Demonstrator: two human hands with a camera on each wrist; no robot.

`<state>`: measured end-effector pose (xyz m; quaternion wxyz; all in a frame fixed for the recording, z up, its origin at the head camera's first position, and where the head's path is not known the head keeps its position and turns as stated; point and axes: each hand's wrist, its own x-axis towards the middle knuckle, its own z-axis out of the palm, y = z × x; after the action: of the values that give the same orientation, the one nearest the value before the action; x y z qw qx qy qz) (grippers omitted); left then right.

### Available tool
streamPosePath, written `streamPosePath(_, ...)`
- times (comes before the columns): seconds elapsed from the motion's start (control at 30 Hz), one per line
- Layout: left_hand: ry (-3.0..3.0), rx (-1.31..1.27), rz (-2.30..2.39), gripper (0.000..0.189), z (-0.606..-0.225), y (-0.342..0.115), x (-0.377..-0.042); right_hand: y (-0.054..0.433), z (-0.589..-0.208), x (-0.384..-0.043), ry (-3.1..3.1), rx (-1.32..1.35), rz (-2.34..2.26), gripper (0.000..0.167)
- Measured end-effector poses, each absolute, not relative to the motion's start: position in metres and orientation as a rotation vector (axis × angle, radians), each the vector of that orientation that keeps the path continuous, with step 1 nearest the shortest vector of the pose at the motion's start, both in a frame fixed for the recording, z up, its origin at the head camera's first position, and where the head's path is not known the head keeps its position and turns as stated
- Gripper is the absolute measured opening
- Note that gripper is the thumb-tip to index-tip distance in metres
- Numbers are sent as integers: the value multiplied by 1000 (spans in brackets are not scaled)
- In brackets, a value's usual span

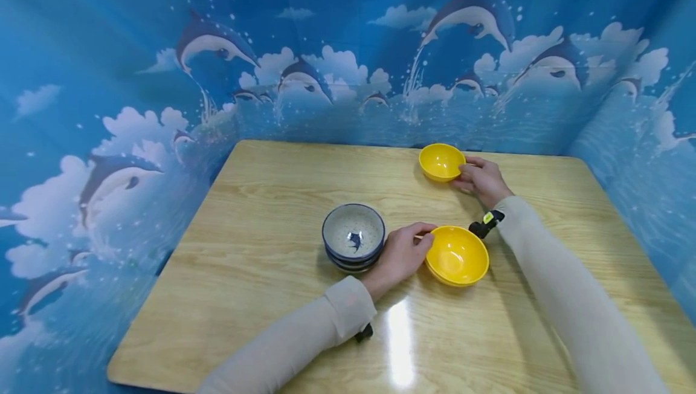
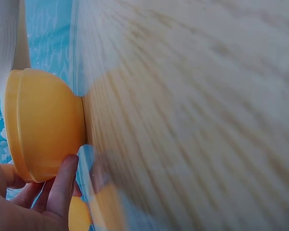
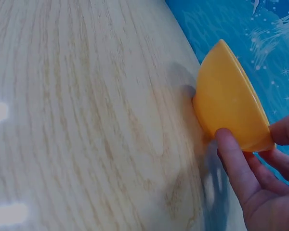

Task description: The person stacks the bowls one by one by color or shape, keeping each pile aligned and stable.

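My left hand [image 1: 401, 254] pinches the left side of the nearer yellow bowl [image 1: 458, 256], its thumb by the rim and its fingers against the outer wall. A doubled rim line on this bowl [image 2: 45, 122] shows in the left wrist view; whether a second bowl is nested there I cannot tell. Toward the back of the table, my right hand [image 1: 484, 181] grips the right side of another yellow bowl [image 1: 441, 162]. In the right wrist view, that bowl [image 3: 231, 101] has the thumb at its rim and fingers on its outside. Both bowls look empty inside.
Left of my left hand stands a stack of speckled, blue-rimmed bowls [image 1: 354, 234], close to the wrist. The wooden table [image 1: 261, 249] has rounded corners. A blue dolphin-print curtain [image 1: 337, 116] hangs along its back edge and sides.
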<state>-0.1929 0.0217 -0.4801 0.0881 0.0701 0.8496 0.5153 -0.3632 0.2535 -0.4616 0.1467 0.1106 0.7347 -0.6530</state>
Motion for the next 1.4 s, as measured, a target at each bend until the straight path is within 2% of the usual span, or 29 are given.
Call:
streamPosePath(0.43,2537,214,1554,29,-480,21,-192,270,-457,-349,2236,336,-1844,60)
streamPosePath(0.87,2533,217,1545,30,-480,21,-192,287,-450,-322,2439,335,-1678,59)
streamPosePath(1.4,2534,215,1544,31,-480,22,-191,299,-429,-280,2571,208,-1600,62)
